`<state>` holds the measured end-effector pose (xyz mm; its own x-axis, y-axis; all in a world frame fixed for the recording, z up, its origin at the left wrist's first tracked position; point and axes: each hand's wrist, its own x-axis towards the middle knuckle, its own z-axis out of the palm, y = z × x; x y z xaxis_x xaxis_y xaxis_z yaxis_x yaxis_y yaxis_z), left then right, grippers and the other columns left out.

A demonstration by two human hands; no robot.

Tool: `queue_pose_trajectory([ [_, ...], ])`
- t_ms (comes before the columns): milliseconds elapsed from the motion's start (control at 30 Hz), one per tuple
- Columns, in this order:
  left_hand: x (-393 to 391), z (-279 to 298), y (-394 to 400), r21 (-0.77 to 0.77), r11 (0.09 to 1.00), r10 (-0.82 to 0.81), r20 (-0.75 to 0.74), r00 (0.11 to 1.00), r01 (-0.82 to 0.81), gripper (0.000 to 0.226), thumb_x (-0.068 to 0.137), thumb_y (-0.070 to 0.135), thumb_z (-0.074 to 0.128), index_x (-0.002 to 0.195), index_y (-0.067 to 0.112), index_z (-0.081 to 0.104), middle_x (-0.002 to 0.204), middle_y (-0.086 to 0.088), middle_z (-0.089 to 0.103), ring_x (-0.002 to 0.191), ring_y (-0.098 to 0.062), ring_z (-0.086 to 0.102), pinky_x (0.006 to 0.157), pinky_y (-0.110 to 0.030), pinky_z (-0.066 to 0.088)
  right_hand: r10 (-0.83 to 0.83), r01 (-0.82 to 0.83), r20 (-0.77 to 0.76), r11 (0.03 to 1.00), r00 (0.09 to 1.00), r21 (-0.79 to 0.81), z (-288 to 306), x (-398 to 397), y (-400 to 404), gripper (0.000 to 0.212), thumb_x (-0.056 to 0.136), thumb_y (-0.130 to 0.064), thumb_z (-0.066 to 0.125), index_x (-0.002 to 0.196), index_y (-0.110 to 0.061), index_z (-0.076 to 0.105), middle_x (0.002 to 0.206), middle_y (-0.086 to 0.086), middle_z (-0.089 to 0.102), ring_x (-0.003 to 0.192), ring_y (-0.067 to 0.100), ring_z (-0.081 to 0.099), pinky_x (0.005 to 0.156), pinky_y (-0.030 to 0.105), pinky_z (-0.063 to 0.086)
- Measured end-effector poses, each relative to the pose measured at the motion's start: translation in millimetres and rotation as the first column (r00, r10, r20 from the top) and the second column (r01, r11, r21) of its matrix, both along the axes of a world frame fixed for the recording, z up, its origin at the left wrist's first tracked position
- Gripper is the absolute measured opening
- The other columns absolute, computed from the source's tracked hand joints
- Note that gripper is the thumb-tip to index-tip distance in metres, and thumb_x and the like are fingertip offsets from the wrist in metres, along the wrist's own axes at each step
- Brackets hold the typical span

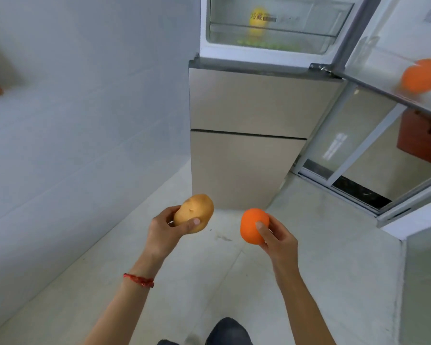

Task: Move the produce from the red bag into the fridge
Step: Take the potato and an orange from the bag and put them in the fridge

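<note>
**Inspector:** Potato (194, 212) is sitting in the left hand (163, 229) at seven o'clock of the frame, thumb and fingers curling round it. It is hanging above the floor (209, 270), well short of the fridge (246, 135).

**Clerk:** And the right hand (279, 241)?

**Inspector:** It is gripping an orange (253, 225) at five o'clock, thumb pressing its front, fingers wrapping behind. The two items are lying side by side, apart.

**Clerk:** The fridge?

**Inspector:** It is standing at twelve o'clock, upper compartment open, lower doors closed. A yellow item (258, 19) is showing blurred behind a clear drawer front. The open door (383, 58) is swinging out at two o'clock, a second orange (422, 75) resting in its shelf.

**Clerk:** Anything else?

**Inspector:** A red bracelet (138, 280) is circling the left wrist.
</note>
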<state>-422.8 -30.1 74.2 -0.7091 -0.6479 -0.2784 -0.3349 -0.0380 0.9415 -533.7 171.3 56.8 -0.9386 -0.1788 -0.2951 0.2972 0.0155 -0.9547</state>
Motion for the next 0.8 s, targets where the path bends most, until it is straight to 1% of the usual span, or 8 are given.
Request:
queue_pose_trajectory([
  [100, -42, -3, -18, -0.017, 1.000, -0.014, 0.003, 1.000, 0.014, 0.045, 0.067, 0.023, 0.081, 0.106, 0.018, 0.059, 0.098, -0.001, 0.064, 0.088, -0.018, 0.062, 0.070, -0.025, 0.050, -0.019, 0.019, -0.001, 1.000, 1.000, -0.013, -1, -39, -17, 0.041, 0.073, -0.019, 0.072, 0.112, -0.014, 0.062, 0.105, 0.004, 0.064, 0.098, 0.022, 0.061, 0.081, 0.042, 0.053],
  [200, -84, -7, -32, -0.011, 1.000, -0.022, -0.004, 1.000, 0.022, 0.045, 0.068, 0.023, 0.081, 0.107, 0.017, 0.059, 0.098, -0.001, 0.064, 0.088, -0.020, 0.063, 0.072, -0.028, 0.051, -0.021, 0.021, 0.002, 0.999, 1.000, -0.030, -4, -78, -31, 0.039, 0.075, -0.015, 0.071, 0.113, -0.013, 0.062, 0.106, 0.006, 0.064, 0.099, 0.023, 0.061, 0.079, 0.039, 0.053],
  [267, -113, -7, -40, 0.009, 1.000, -0.029, -0.010, 1.000, 0.029, 0.052, 0.061, 0.029, 0.084, 0.106, 0.017, 0.059, 0.097, 0.000, 0.064, 0.088, -0.020, 0.063, 0.075, -0.031, 0.053, -0.020, 0.020, -0.007, 0.999, 1.000, -0.029, -5, -105, -39, 0.043, 0.075, -0.015, 0.072, 0.117, -0.009, 0.061, 0.108, 0.008, 0.064, 0.101, 0.024, 0.061, 0.080, 0.040, 0.053],
  [367, -157, -6, -48, 0.009, 0.999, -0.051, -0.004, 0.999, 0.051, 0.068, 0.045, 0.047, 0.079, 0.105, 0.021, 0.060, 0.098, 0.003, 0.064, 0.089, -0.016, 0.063, 0.078, -0.034, 0.055, -0.018, 0.018, -0.021, 1.000, 1.000, -0.018, -1, -146, -47, 0.048, 0.075, -0.015, 0.072, 0.121, -0.007, 0.059, 0.112, 0.009, 0.063, 0.102, 0.024, 0.061, 0.082, 0.041, 0.053],
  [467, -199, -6, -55, 0.000, 0.996, -0.084, -0.013, 0.996, 0.084, 0.059, 0.051, 0.041, 0.078, 0.104, 0.023, 0.059, 0.099, 0.004, 0.063, 0.089, -0.014, 0.061, 0.072, -0.029, 0.053, -0.020, 0.020, -0.040, 1.000, 0.999, -0.015, 4, -183, -55, 0.047, 0.076, -0.014, 0.071, 0.121, -0.007, 0.058, 0.110, 0.007, 0.062, 0.101, 0.023, 0.061, 0.080, 0.038, 0.053],
  [533, -223, -8, -58, -0.011, 0.994, -0.112, -0.006, 0.994, 0.112, 0.059, 0.052, 0.042, 0.077, 0.105, 0.024, 0.059, 0.099, 0.005, 0.063, 0.088, -0.014, 0.062, 0.069, -0.026, 0.051, -0.037, 0.036, -0.050, 0.999, 0.998, -0.015, 7, -203, -59, 0.046, 0.077, -0.013, 0.071, 0.120, -0.008, 0.058, 0.109, 0.007, 0.062, 0.099, 0.022, 0.060, 0.079, 0.036, 0.054],
  [733, -285, -9, -67, -0.017, 0.975, -0.223, 0.006, 0.975, 0.223, 0.078, 0.039, 0.057, 0.074, 0.108, 0.023, 0.058, 0.098, 0.008, 0.061, 0.088, -0.013, 0.062, 0.076, -0.036, 0.056, -0.122, 0.122, -0.037, 0.992, 0.992, -0.002, 7, -242, -64, 0.038, 0.077, -0.012, 0.070, 0.114, -0.013, 0.061, 0.102, -0.001, 0.063, 0.096, 0.018, 0.060, 0.081, 0.039, 0.053],
  [800, -306, -11, -71, -0.009, 0.961, -0.276, 0.007, 0.961, 0.276, 0.076, 0.038, 0.058, 0.073, 0.105, 0.026, 0.058, 0.097, 0.008, 0.062, 0.089, -0.014, 0.062, 0.077, -0.038, 0.056, -0.174, 0.174, -0.031, 0.985, 0.984, 0.006, 6, -251, -65, 0.038, 0.077, -0.012, 0.070, 0.114, -0.013, 0.061, 0.098, -0.005, 0.063, 0.094, 0.016, 0.060, 0.081, 0.039, 0.053],
])
